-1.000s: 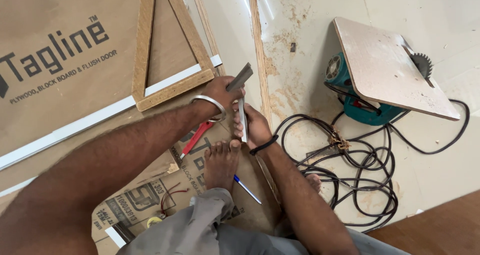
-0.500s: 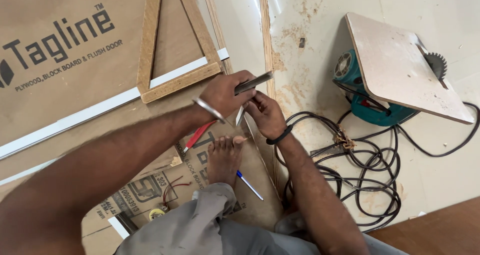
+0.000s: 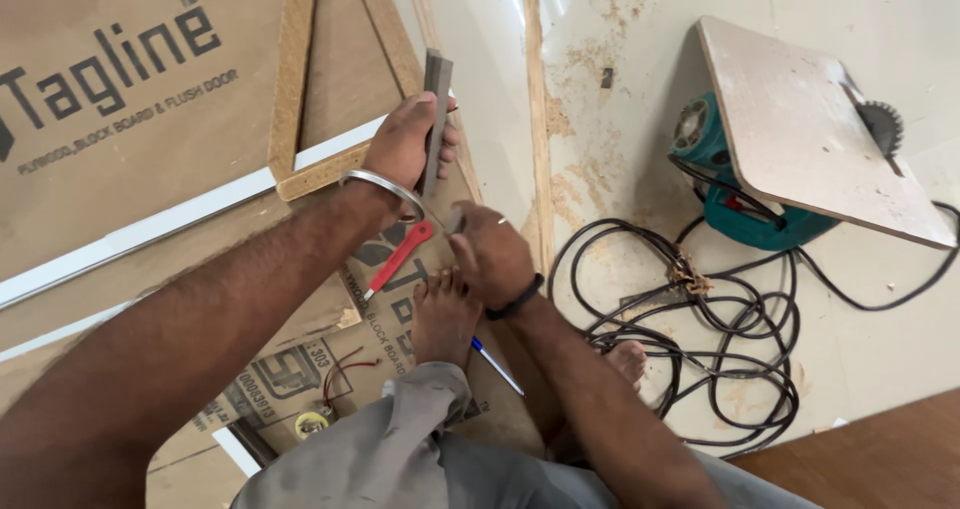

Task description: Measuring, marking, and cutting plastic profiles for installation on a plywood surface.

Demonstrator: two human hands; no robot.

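Grey flat metal strip (image 3: 436,119) sits upright in the left hand (image 3: 405,154) – fist clenched round its lower half, above the cardboard sheet (image 3: 120,119). Right hand (image 3: 490,254) just below it, fingers pinched shut – on what, can't tell; red-handled tool (image 3: 397,259) lies beside the foot (image 3: 445,314)

teal saw (image 3: 735,194) under a board (image 3: 800,149), black cable (image 3: 700,339), perhaps a pen (image 3: 497,366).
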